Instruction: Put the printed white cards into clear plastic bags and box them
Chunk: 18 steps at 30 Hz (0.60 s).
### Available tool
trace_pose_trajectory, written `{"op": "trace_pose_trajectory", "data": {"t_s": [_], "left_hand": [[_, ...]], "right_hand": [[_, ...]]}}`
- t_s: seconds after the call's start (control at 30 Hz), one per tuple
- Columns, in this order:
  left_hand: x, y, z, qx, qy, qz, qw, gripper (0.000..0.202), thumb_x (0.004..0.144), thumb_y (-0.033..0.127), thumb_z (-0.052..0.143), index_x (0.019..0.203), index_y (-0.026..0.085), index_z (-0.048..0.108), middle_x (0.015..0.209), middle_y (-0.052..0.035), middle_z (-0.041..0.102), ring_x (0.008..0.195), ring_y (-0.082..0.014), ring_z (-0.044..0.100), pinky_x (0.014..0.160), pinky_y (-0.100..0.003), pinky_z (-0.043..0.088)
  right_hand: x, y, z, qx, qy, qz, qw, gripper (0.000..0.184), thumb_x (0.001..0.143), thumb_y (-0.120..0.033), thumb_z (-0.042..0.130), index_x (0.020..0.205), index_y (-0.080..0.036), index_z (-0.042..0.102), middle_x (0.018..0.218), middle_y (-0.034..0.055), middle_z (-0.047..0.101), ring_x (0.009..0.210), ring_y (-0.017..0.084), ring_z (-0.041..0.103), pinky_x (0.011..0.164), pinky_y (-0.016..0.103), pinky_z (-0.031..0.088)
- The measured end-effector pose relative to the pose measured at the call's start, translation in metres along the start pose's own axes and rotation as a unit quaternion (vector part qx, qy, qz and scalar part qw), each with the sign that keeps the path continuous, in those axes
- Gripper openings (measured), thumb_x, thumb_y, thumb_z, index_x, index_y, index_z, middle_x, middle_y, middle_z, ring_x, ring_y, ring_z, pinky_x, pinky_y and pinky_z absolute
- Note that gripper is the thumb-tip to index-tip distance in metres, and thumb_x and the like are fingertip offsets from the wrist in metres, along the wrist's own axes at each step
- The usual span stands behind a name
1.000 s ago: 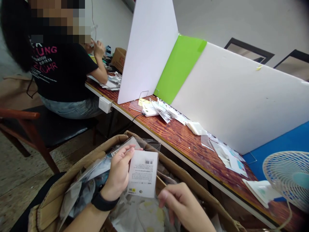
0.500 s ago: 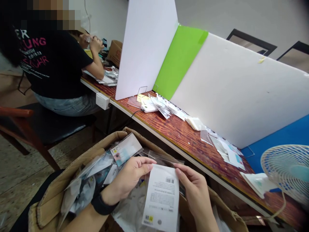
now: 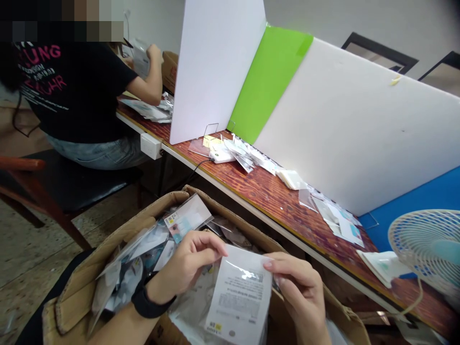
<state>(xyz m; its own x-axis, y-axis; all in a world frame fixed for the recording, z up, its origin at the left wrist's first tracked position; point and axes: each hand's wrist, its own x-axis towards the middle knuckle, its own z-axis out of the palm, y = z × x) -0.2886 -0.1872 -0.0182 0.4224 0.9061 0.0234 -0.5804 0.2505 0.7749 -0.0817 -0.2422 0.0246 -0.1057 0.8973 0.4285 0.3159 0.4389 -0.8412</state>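
Note:
A white card with printed text and a small yellow price mark sits inside a clear plastic packet (image 3: 239,292), held over the open cardboard box in front of me. My left hand (image 3: 190,263), a black band on its wrist, pinches the packet's top left corner between thumb and index finger. At the top right corner, my right hand (image 3: 300,287) has its fingertips on the plastic edge, with the thumb tucked lower. Light glares off the upper part of the plastic. Under my hands, the cardboard box (image 3: 77,287) holds several similar packets, one with a picture card (image 3: 190,215) lying on top.
A wooden table (image 3: 251,191) runs beyond the box, carrying loose packets (image 3: 240,153) and a stack of cards (image 3: 291,179). White, green and blue partition boards stand on it. A fan (image 3: 427,249) is at the right. Another person (image 3: 82,96) sits at the left, handling a packet.
The plastic flap that stretched above the card no longer stands up, and glare now covers the card's top. My right hand shifted slightly right. The other person has raised a packet.

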Motion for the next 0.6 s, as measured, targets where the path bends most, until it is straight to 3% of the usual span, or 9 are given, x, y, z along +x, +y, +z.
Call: {"op": "trace_pose_trajectory", "data": {"t_s": [0.13,0.3,0.43,0.6], "left_hand": [[-0.002,-0.002,-0.001,0.014,-0.016,0.035,0.999,0.017,0.071,0.023,0.059,0.063,0.014,0.072,0.063,-0.0053,0.065,0.061,-0.0146,0.055,0.058,-0.024,0.040],[-0.003,-0.008,-0.002,0.075,0.001,0.039,0.996,0.003,0.071,0.021,0.069,0.072,0.018,0.070,0.071,-0.0039,0.069,0.065,-0.0156,0.059,0.061,-0.025,0.044],[-0.003,-0.006,-0.003,0.081,-0.002,0.042,0.996,0.010,0.074,0.018,0.066,0.082,0.019,0.072,0.082,-0.0066,0.072,0.079,-0.0194,0.064,0.071,-0.027,0.048],[-0.002,-0.005,0.003,-0.001,0.002,0.047,0.999,0.019,0.077,0.018,0.062,0.095,0.020,0.068,0.091,-0.0073,0.071,0.083,-0.0198,0.065,0.073,-0.027,0.049]], "right_hand": [[-0.001,0.001,0.000,0.024,-0.005,0.003,1.000,0.023,0.085,-0.026,0.051,0.088,-0.026,0.074,0.088,0.0077,0.072,0.080,0.025,0.065,0.068,0.037,0.051],[0.003,0.001,0.006,0.000,0.024,0.031,0.999,0.019,0.079,-0.013,0.060,0.085,-0.027,0.072,0.086,0.0047,0.071,0.076,0.020,0.064,0.062,0.028,0.051],[0.003,0.005,0.005,-0.014,0.030,0.043,0.999,0.023,0.079,-0.012,0.060,0.090,-0.028,0.072,0.092,0.0044,0.071,0.082,0.019,0.065,0.067,0.028,0.053],[0.002,0.013,0.003,0.006,0.055,0.087,0.995,0.019,0.081,-0.017,0.061,0.091,-0.028,0.071,0.097,0.0041,0.070,0.087,0.020,0.064,0.071,0.030,0.053]]}}
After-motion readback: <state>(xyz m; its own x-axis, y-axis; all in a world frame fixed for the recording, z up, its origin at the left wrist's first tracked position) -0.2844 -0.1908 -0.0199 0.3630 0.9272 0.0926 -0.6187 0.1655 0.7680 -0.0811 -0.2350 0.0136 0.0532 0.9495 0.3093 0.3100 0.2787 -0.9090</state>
